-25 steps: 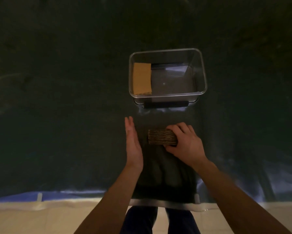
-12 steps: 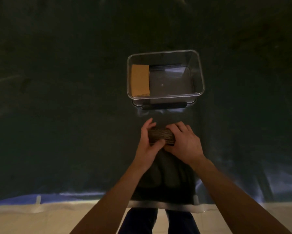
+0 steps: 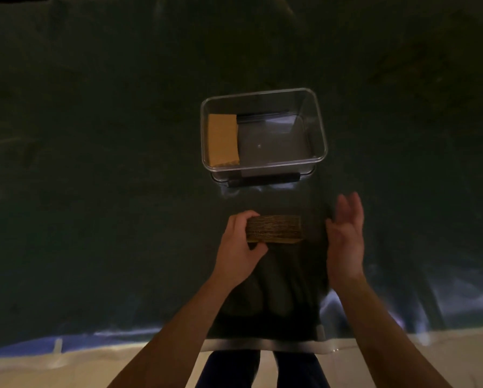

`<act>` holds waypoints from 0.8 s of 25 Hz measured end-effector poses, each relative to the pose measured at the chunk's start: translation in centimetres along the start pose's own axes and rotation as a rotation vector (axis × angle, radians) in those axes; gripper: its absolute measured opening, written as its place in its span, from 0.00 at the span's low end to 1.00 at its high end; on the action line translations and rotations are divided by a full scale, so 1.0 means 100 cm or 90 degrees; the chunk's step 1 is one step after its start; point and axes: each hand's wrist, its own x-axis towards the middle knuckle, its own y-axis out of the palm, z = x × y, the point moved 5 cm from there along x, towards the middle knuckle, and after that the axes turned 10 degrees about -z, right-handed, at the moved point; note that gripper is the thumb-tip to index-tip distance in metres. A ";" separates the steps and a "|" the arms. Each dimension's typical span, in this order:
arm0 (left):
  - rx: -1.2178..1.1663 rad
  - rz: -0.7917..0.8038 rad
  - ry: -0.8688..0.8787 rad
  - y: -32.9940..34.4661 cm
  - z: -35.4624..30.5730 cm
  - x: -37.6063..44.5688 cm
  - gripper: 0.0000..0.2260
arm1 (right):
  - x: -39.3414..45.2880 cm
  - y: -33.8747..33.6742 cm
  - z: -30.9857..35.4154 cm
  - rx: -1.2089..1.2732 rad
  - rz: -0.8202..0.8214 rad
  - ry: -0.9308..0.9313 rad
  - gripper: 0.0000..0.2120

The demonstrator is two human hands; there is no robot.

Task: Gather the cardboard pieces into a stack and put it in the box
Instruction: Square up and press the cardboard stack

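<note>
A stack of brown corrugated cardboard pieces (image 3: 275, 229) stands on edge on the dark cloth, just in front of a clear plastic box (image 3: 320, 127). My left hand (image 3: 239, 249) grips the stack's left end, thumb at the near side and fingers over the far side. My right hand (image 3: 346, 236) hovers flat and open a short way to the right of the stack, not touching it. Inside the box, a tan cardboard stack (image 3: 223, 140) lies against the left wall.
The dark green cloth (image 3: 95, 191) covers the whole table. The box's black-latched lid (image 3: 262, 180) sits under it at the near side. The table's near edge (image 3: 67, 351) runs across the bottom, with my legs below.
My left hand came in and took hold of the stack's left end. My right hand let go of the stack and moved out to the right, now open.
</note>
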 end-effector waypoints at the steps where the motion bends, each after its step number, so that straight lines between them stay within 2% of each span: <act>1: 0.000 -0.001 0.000 0.000 0.000 0.000 0.25 | -0.005 -0.005 -0.004 0.038 -0.050 0.019 0.36; 3: -0.001 -0.004 -0.005 0.000 -0.001 0.000 0.25 | -0.018 0.005 -0.015 0.000 -0.053 0.047 0.34; 6: 0.000 -0.014 -0.011 -0.001 -0.001 0.000 0.26 | -0.034 0.030 -0.029 -0.078 0.075 0.095 0.31; 10: 0.011 -0.006 0.001 -0.001 -0.002 -0.001 0.26 | -0.031 0.023 -0.032 -0.033 0.006 0.131 0.33; 13: 0.007 -0.003 -0.004 -0.001 -0.001 -0.001 0.26 | -0.037 0.026 -0.037 -0.114 0.064 0.135 0.32; 16: 0.016 0.014 -0.002 -0.001 0.000 -0.002 0.26 | -0.033 0.025 -0.033 -0.052 0.007 0.127 0.35; 20: 0.015 -0.009 -0.004 -0.001 0.000 -0.002 0.26 | -0.037 0.034 -0.041 -0.164 0.124 0.109 0.37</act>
